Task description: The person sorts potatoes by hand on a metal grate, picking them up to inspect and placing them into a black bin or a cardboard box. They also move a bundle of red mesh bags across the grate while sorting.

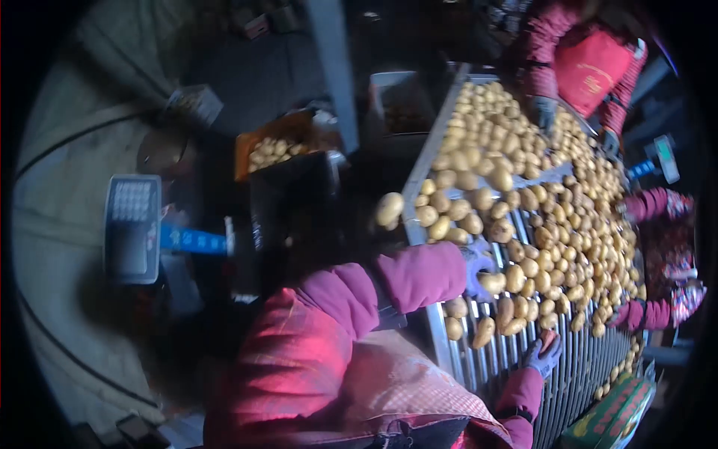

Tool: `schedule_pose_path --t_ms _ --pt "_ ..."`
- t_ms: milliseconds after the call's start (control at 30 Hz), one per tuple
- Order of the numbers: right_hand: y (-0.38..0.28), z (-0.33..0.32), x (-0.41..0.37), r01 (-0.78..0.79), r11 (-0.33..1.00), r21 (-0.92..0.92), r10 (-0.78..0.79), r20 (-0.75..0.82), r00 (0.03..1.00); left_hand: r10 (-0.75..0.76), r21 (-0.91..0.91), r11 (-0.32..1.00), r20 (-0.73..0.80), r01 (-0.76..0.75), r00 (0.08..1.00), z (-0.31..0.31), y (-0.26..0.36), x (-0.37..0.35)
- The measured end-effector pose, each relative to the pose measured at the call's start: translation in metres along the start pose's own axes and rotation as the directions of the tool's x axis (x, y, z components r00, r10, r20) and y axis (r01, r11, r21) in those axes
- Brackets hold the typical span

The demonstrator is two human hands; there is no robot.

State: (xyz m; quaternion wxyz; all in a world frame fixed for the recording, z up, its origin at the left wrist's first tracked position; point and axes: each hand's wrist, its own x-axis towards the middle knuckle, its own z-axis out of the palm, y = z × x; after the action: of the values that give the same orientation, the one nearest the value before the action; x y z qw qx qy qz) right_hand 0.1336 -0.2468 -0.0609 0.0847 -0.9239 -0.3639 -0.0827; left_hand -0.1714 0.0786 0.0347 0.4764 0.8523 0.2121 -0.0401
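Note:
Many yellow-brown potatoes [557, 258] lie on a sloping conveyor of metal rollers [572, 374]. My left hand [476, 271], in a lavender glove, is near its left side, with fingers around a potato [492, 283]. Lower down, my right hand [542, 358], gloved too, is closed on a reddish-brown potato [550, 340] just above the bare rollers. A single potato [389, 209] appears beyond the conveyor's left edge, seemingly in the air. Both my sleeves are purple-pink.
A co-worker in a red apron [591, 71] has gloved hands at the upper potatoes. More purple sleeves [647, 314] reach in from the right. An orange crate [243, 157] of potatoes, a scale [133, 228] and a metal post [334, 71] stand left; a green printed bag [613, 411] lies lower right.

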Motion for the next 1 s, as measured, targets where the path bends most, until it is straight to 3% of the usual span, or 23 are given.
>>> schedule_pose_path --t_ms 33,67,133,167,200,233,267,300,333,400,467,533,600,700,733,767,800,833,867,900,933,967,1000 --pt "-0.005 -0.003 -0.002 -0.02 0.998 0.057 0.021 -0.017 1.0 0.163 -0.196 0.968 0.022 -0.155 0.986 -0.014 -0.009 -0.012" --pt "-0.006 -0.001 -0.003 0.013 1.0 0.007 -0.013 -0.058 0.998 0.145 -0.548 0.809 -0.167 -0.214 0.975 -0.014 -0.015 -0.041" --pt "0.013 0.01 0.002 0.073 0.997 0.018 -0.071 -0.071 0.995 0.018 -0.93 0.248 -0.274 -0.27 0.962 -0.003 -0.051 -0.075" --pt "0.002 0.002 0.001 0.001 1.0 -0.009 -0.002 -0.036 0.999 -0.006 -0.763 0.472 -0.505 -0.442 0.863 0.001 -0.083 -0.09" --pt "0.011 0.009 0.002 0.033 0.999 0.018 -0.032 -0.057 0.998 0.026 -0.517 0.67 -0.7 -0.532 0.714 -0.003 -0.112 -0.11" --pt "0.008 0.007 0.002 0.024 1.0 0.001 -0.024 -0.054 0.998 -0.512 -0.921 0.342 -0.349 -0.186 0.785 -0.034 -0.089 -0.152" --pt "0.003 0.003 0.001 0.014 1.0 -0.018 -0.015 -0.046 0.999 -0.434 -0.862 -0.254 -0.303 -0.438 0.849 -0.05 -0.121 -0.176" --pt "0.006 0.007 0.001 0.01 0.999 -0.043 -0.012 -0.054 0.998 -0.554 -0.793 -0.266 -0.339 -0.548 0.76 -0.063 -0.146 -0.192" --pt "0.007 0.007 0.002 0.009 0.999 -0.033 -0.011 -0.048 0.999 -0.662 -0.716 -0.261 -0.355 -0.647 0.66 -0.077 -0.166 -0.205" --pt "0.011 0.008 0.004 0.016 1.0 -0.02 -0.017 -0.039 0.999 -0.881 -0.614 -0.031 -0.355 -0.789 0.311 -0.118 -0.181 -0.219" --pt "0.006 0.004 0.004 0.066 0.998 -0.009 -0.066 -0.053 0.996 -0.928 -0.418 -0.101 -0.288 -0.903 0.237 -0.135 -0.236 -0.237" --pt "-0.01 -0.004 0.005 0.055 0.998 0.018 -0.054 -0.048 0.997 -0.884 -0.568 0.066 -0.415 -0.82 0.216 -0.146 -0.226 -0.243" --pt "-0.014 -0.008 0.001 0.024 1.0 0.004 -0.024 -0.033 0.999 -0.913 -0.752 0.069 -0.312 -0.655 0.262 -0.162 -0.19 -0.214" --pt "-0.005 0.0 -0.003 0.038 0.998 -0.043 -0.041 -0.087 0.995 -0.774 -0.894 0.221 -0.404 -0.389 0.487 -0.175 -0.125 -0.149" --pt "0.0 0.004 -0.004 0.037 0.998 -0.056 -0.042 -0.078 0.996 -0.678 -0.923 0.23 -0.38 -0.309 0.63 -0.178 -0.122 -0.121" --pt "0.001 0.006 -0.005 0.034 0.997 -0.063 -0.04 -0.089 0.995 -0.462 -0.89 0.381 -0.418 -0.251 0.782 -0.168 -0.127 -0.094" --pt "0.001 0.007 -0.006 0.038 0.997 -0.069 -0.044 -0.095 0.995 -0.367 -0.839 0.508 -0.415 -0.194 0.833 -0.157 -0.106 -0.064" --pt "0.003 0.009 -0.006 0.044 0.997 -0.068 -0.05 -0.099 0.994 -0.054 -0.884 0.414 -0.26 -0.215 0.964 -0.148 -0.123 -0.029" --pt "-0.006 0.002 -0.006 0.032 0.998 -0.052 -0.037 -0.098 0.994 -0.128 -0.78 0.608 -0.281 -0.148 0.951 -0.124 -0.091 -0.001" --pt "-0.011 0.0 -0.006 0.012 0.999 -0.036 -0.015 -0.092 0.996 -0.13 -0.547 0.835 -0.304 -0.061 0.944 -0.099 -0.045 0.02" --pt "-0.013 -0.002 -0.007 -0.011 1.0 -0.024 0.009 -0.085 0.996 -0.043 -0.47 0.877 -0.287 -0.101 0.957 -0.069 -0.049 0.058" --pt "-0.015 -0.004 -0.007 -0.028 0.999 -0.036 0.025 -0.075 0.997 0.1 0.07 0.994 -0.289 -0.083 0.952 -0.049 -0.045 0.083" --pt "-0.016 -0.005 -0.007 -0.031 0.999 -0.039 0.027 -0.085 0.996 0.263 0.307 0.933 -0.232 -0.186 0.936 -0.037 -0.032 0.096"
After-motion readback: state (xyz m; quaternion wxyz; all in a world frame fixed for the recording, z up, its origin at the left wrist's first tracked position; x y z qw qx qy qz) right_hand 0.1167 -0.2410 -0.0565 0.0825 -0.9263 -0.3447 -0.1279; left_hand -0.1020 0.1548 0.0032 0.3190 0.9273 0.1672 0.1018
